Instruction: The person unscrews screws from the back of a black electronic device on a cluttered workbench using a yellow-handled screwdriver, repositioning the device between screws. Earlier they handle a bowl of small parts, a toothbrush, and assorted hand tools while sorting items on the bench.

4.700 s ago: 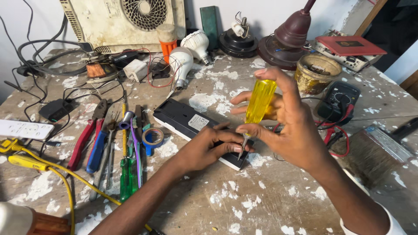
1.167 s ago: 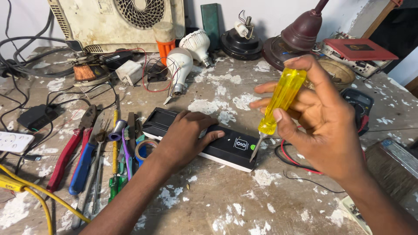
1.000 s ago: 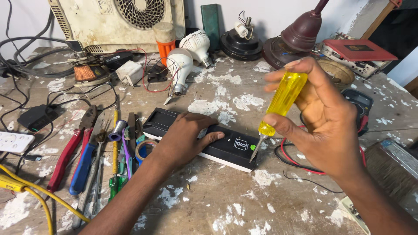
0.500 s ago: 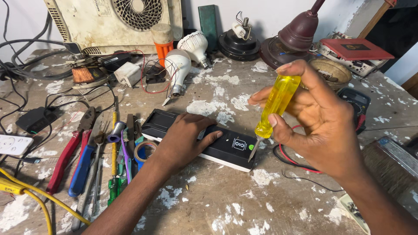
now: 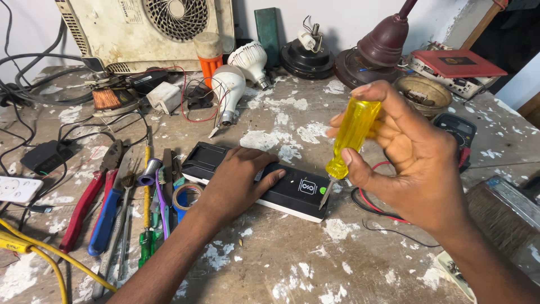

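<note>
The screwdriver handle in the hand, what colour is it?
See-through yellow. The screwdriver shows best in the head view, gripped by the right hand.

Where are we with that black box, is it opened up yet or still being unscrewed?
Not open yet: the black box lies flat on the workbench with its casing closed. In hand: the left hand presses it down, while the right hand holds the yellow screwdriver with its tip at the box's right end. No loose screws are visible. Left: finishing there and lifting the cover.
</note>
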